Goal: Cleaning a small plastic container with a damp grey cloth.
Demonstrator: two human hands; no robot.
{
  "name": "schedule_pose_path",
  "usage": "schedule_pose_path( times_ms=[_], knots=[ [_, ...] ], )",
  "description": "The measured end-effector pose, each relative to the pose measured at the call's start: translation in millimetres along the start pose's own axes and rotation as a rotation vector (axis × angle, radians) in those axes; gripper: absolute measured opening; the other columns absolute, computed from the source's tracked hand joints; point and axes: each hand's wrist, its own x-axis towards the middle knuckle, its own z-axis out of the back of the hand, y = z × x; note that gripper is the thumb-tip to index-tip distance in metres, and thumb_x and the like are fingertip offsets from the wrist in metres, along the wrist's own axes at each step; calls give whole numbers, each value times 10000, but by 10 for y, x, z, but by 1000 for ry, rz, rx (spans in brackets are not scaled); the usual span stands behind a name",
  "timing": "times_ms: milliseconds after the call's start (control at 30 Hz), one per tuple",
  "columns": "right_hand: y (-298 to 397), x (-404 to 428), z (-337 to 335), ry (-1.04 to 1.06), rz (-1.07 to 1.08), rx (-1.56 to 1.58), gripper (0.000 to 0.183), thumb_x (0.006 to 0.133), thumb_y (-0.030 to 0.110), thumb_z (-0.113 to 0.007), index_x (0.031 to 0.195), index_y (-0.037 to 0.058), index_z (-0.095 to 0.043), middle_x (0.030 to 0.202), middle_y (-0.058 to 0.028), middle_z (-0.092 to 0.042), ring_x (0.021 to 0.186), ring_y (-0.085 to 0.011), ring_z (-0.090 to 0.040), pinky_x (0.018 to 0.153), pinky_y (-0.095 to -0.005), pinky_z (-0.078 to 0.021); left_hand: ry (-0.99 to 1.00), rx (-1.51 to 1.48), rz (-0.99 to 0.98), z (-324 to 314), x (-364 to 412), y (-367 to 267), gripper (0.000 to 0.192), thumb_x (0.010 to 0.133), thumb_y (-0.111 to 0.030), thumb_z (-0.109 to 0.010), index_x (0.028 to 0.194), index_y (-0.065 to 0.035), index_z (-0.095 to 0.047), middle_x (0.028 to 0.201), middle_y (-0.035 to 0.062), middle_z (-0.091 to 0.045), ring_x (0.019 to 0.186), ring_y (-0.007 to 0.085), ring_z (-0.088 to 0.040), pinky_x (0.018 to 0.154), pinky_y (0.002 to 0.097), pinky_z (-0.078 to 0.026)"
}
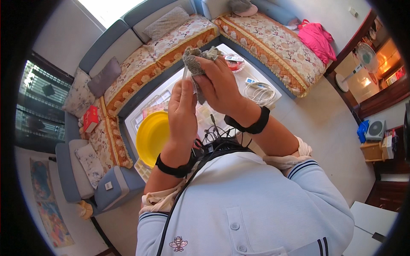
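Note:
My right hand (217, 86) is closed on a crumpled grey-green cloth (193, 64), which hangs down between my hands. My left hand (183, 112) is upright beside it, thumb up, gripping a thin, clear, flat item (185, 73) seen edge-on; what it is I cannot tell. The cloth lies against or very near this item. Both hands are raised over a white table (262, 80). A yellow plastic basin (150, 137) stands at the table's left, partly hidden by my left forearm.
On the table lie a coiled white cable (260, 94), a remote control (234, 58) on a red dish (236, 66), and white compartment trays (157, 100). Black cables (213, 136) gather at my waist. A blue sofa with floral covers (134, 80) wraps around the table's far and left sides.

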Motion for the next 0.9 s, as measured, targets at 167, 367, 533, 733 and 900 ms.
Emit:
schedule_pose_path(
  times_ms=[167, 367, 533, 733, 900],
  knots=[
    [152, 55, 5, -137, -214, 270, 165, 856, 112, -572, 985, 9, -571, 735, -114, -585, 672, -223, -567, 643, -294, -448, 30, 39, -24, -45, -32, 40, 279, 981, -264, -409, 1140, -55, -501, 1037, 36, -576, 949, 106, -548, 828, 252, -424],
    [47, 65, 3, -239, -628, 723, 132, 920, 155, -544, 939, 26, -567, 742, 16, -553, 683, -28, -483, 593, -199, -413, 40, 305, -206, -102, -95, 18, 263, 907, -131, -566, 1128, -17, -480, 1005, 18, -534, 927, 77, -507, 805, 216, -424],
    [62, 88, 129, -360, -677, 1217, 177, 949, 151, -494, 1085, 56, -558, 913, -11, -615, 815, -65, -569, 700, -208, -470, 37, 484, -371, -25, -35, -46, 425, 813, -8, -651, 1197, -6, -468, 1139, 69, -489, 1050, 134, -513, 858, 261, -470],
    [-5, -19, 166, -260, -752, 1455, 264, 968, 191, -448, 1188, 73, -535, 1096, -35, -612, 971, -121, -594, 856, -255, -476, 22, 583, -528, -29, 14, -142, 509, 734, 105, -658, 1211, -25, -535, 1285, 111, -405, 1176, 214, -474, 955, 303, -451],
    [116, -68, 44, -16, -502, 1088, 339, 946, 113, -479, 1279, 49, -472, 1133, -38, -566, 1000, -100, -531, 876, -232, -420, 162, 385, -432, -7, 2, -101, 546, 730, 148, -627, 1238, 6, -488, 1286, 134, -415, 1192, 229, -463, 1008, 344, -401]
  ],
)
